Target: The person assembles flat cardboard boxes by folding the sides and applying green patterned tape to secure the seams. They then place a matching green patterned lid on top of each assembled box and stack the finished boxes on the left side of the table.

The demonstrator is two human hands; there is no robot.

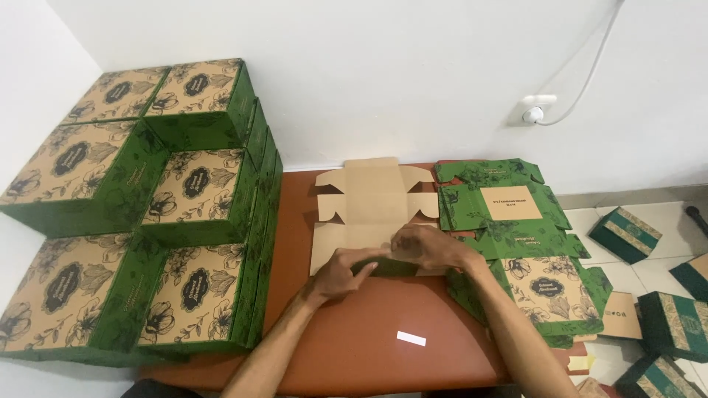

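Lying flat on the brown table (354, 346), a die-cut cardboard sheet (369, 203) shows its plain tan inner face, matte and creased, with notched flaps and rounded tabs along both sides. Its long axis runs from the person toward the white wall (413, 74), and its far edge nearly reaches that wall. The near edge of the sheet is folded up, so a strip of its green printed outer face shows between the two hands.

The left hand (341, 271) comes in from below the sheet, forearm angled up and to the right, palm down, fingers curled over the raised near flap and pinching it. The right hand (426, 247) reaches across from the right of the sheet, wrist bent inward, fingers bunched and pressing on the same fold; the two hands touch or nearly touch at the fingertips. Both grip the sheet's near edge.

Left of the sheet, stacked closed boxes (155, 221) form a wall several high, each with a tan lid printed with dark flowers and an oval label, and glossy green sides. Right of the sheet, just beside it, lies a pile of flat unfolded blanks (509, 214), green leafy print up, overlapping and hanging off the table edge. Nearer the person than the sheet, a small white paper strip (411, 338) rests on the bare table. Farther right of the sheet, on the pale tiled floor (664, 265), sit several dark green boxes with striped bands (625, 234). On the wall above the blanks, a white socket (537, 108) carries a white cable.
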